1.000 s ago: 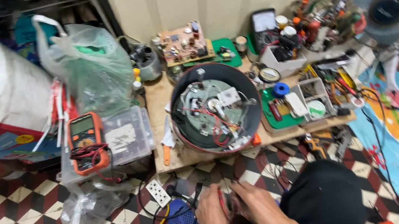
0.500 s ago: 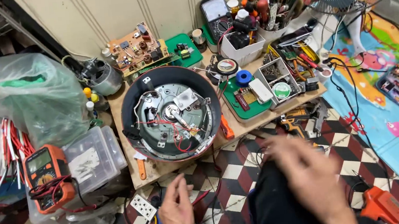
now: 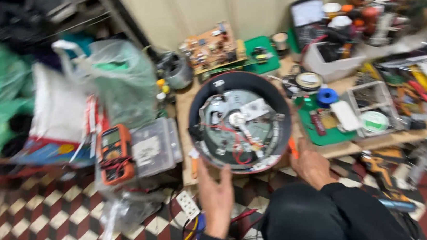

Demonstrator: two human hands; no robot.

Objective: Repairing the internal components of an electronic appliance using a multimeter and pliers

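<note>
Knee: a dark-trousered knee [image 3: 306, 215] fills the near centre, between the two hands.
Left hand: the left hand [image 3: 215, 190] is raised palm inward, fingers [image 3: 204, 172] straight and spread loosely, gripping nothing; the tips sit just below the near left rim of the appliance, and blur hides whether they touch it.
Right hand: the right hand [image 3: 312, 165] lies at the near right edge of the appliance, fingers open and loosely bent, nothing held; its fingertips reach the table edge beside an orange-handled tool [image 3: 292, 149], contact unclear.
Appliance: a round black appliance base [image 3: 239, 120], turned bottom-up with its cover off, sits on the near edge of the low wooden table [image 3: 183, 107]; red wires, a metal plate and a white tag show inside.
Left of it: an orange multimeter [image 3: 115, 153] rests beside a clear plastic box [image 3: 153, 146], just off the table's left side, with a white power strip [image 3: 188, 205] on the chequered floor nearer in.
Right of it: a green tray [image 3: 324, 133] carries small parts; a blue roll [image 3: 328, 96] lies just beyond it.
Far side: a brown circuit board [image 3: 212, 49] stands behind the appliance, against the wall.
Hard to make out: the far right tool clutter and the green bags at left are smeared by motion blur; the person's forearms are cut off by the bottom edge.
</note>
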